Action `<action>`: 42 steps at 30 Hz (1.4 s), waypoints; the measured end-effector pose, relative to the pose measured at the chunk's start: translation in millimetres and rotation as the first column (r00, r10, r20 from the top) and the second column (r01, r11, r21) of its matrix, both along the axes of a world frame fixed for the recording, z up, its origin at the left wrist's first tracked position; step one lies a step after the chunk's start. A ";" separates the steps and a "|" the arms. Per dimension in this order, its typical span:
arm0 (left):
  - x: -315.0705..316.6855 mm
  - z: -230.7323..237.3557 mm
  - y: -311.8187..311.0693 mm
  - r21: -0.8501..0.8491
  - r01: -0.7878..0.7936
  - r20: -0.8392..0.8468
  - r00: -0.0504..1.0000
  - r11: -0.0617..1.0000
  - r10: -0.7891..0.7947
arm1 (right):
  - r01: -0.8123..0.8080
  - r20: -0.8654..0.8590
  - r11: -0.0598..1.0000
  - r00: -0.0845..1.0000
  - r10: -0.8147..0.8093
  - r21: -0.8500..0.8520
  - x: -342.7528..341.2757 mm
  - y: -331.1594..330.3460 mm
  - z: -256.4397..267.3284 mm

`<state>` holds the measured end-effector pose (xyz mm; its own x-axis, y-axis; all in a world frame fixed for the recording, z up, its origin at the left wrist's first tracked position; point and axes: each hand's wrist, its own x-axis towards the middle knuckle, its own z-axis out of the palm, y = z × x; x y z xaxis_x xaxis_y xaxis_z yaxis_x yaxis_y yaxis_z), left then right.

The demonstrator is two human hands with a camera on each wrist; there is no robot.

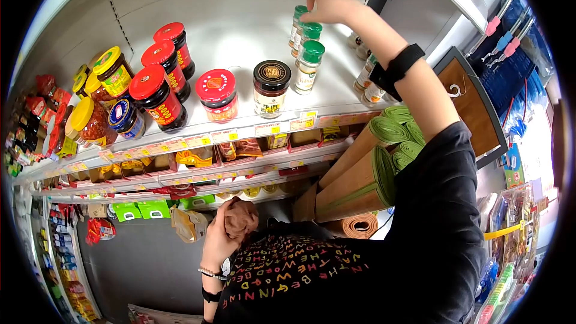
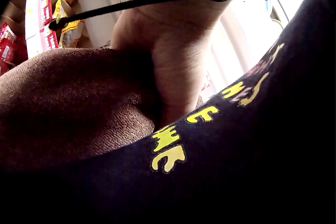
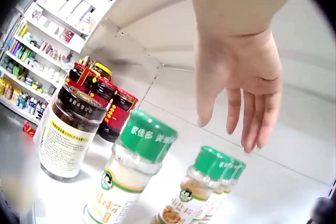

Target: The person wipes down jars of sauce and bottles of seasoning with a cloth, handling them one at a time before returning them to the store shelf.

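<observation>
The right hand [image 1: 331, 6] hangs over the back of a row of green-capped spice bottles [image 1: 309, 67] on the upper shelf. In the right wrist view that hand [image 3: 241, 87] is empty, its fingers loosely extended above the rear bottles, apart from the caps; the nearest bottle [image 3: 128, 174] stands upright in front. The left hand [image 1: 223, 237] grips a bunched brown cloth [image 1: 242, 221] close to the person's shirt. In the left wrist view the cloth [image 2: 73, 103] fills the left side, and the fingers of the left hand [image 2: 176, 61] are hidden.
A black-lidded jar [image 1: 272, 90] and several red-lidded jars [image 1: 218, 97] stand left of the bottles. More small bottles [image 1: 371, 87] are under the right forearm. Rolled mats [image 1: 366, 174] with green ends lean below the shelf's right end. A framed board [image 1: 471, 99] stands at the right.
</observation>
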<state>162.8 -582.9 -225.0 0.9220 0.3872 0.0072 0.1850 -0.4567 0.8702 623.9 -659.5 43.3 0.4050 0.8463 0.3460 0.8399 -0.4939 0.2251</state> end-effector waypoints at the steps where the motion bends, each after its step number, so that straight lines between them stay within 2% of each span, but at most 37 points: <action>1: -0.1 0.1 -0.5 -0.004 -0.006 0.002 1.000 1.000 0.006 | 0.051 -0.081 0.996 0.995 -0.057 -0.067 0.1 2.3 -4.0; 3: -1.3 -1.6 -1.3 -0.019 -0.018 -0.012 1.000 1.000 0.018 | 0.142 -0.274 0.979 0.945 -0.177 -0.146 -1.0 7.8 -10.8; 7: -1.0 -1.3 -2.9 -0.038 -0.012 -0.045 0.999 0.999 0.010 | 0.077 -0.234 0.992 0.967 -0.099 -0.101 -1.7 6.5 -18.2; 9: 0.9 4.0 -4.2 -0.009 0.001 -0.036 0.999 1.000 -0.001 | 0.170 -0.347 0.976 0.915 -0.209 -0.139 -6.5 1.8 -9.2; 12: 0.8 1.3 -2.8 0.001 0.006 -0.045 0.999 1.000 -0.006 | 0.224 -0.404 0.970 0.882 -0.244 -0.097 5.0 -14.5 2.6; 16: 3.8 5.5 -4.3 0.032 0.012 -0.019 1.000 0.999 -0.011 | 0.291 -0.374 0.952 0.876 -0.304 -0.093 11.3 -36.2 16.2; 17: 4.1 6.9 -4.8 0.034 0.016 -0.022 1.000 0.999 -0.015 | 0.347 -0.360 0.929 0.857 -0.370 -0.127 13.1 -38.1 16.7; 21: 4.2 5.4 -6.2 0.029 0.011 -0.016 1.000 1.000 -0.010 | 0.409 -0.298 0.896 0.845 -0.444 -0.176 26.6 -48.2 8.2; 23: 4.0 4.8 -6.6 0.035 0.004 -0.002 1.000 0.999 -0.004 | 0.436 -0.296 0.861 0.812 -0.502 -0.263 33.0 -53.1 5.7; 26: 3.0 6.9 -6.7 0.001 -0.006 -0.028 1.000 1.000 0.006 | 0.396 -0.330 0.893 0.831 -0.448 -0.213 28.4 -69.0 3.5; 30: 2.5 5.3 -5.2 0.001 0.000 -0.036 0.999 1.000 0.000 | 0.400 -0.379 0.888 0.803 -0.459 -0.227 30.4 -79.4 0.2; 42: 7.6 6.5 -8.1 0.020 0.034 -0.016 0.999 0.999 -0.034 | 0.431 -0.363 0.865 0.786 -0.500 -0.258 15.7 -90.5 2.2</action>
